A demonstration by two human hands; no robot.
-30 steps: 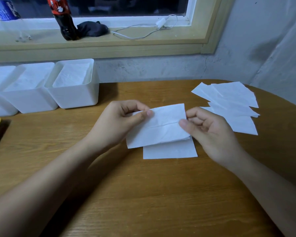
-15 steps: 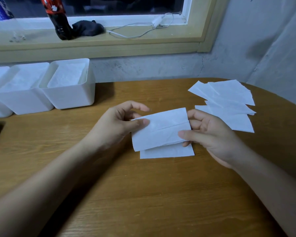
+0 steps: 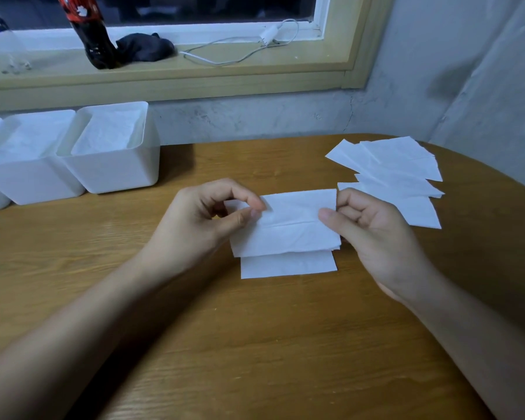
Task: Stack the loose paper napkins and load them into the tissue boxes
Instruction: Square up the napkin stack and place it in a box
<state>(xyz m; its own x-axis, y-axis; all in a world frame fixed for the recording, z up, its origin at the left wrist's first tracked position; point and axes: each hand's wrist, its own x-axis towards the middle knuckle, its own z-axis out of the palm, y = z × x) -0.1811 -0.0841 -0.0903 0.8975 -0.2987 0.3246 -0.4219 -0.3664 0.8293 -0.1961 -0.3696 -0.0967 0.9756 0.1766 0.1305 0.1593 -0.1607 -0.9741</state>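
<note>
Left hand (image 3: 206,219) pinching folded napkin (image 3: 288,228) at its left edge, right hand (image 3: 373,234) gripping its right edge, another napkin (image 3: 285,265) beneath on the bench (image 3: 255,344), loose napkins (image 3: 391,174) at right, tissue boxes (image 3: 115,168) at left

Wooden worktop (image 3: 255,344) against grey plaster wall (image 3: 255,116); above wall, wood-framed window sill (image 3: 194,71), dim light.

Both hands on one napkin, over the table (image 3: 255,344).

I see the left hand (image 3: 203,219) pinching the held napkin (image 3: 291,228) at its left edge, thumb to forefinger; the right hand (image 3: 373,234) grips its right edge. Just below the held napkin, partly covered by it, a flat napkin (image 3: 288,265) lies on the wood. To its right, loose napkins (image 3: 391,171) lie fanned. To its left and beyond, white tissue boxes (image 3: 115,174) with paper inside.
</note>
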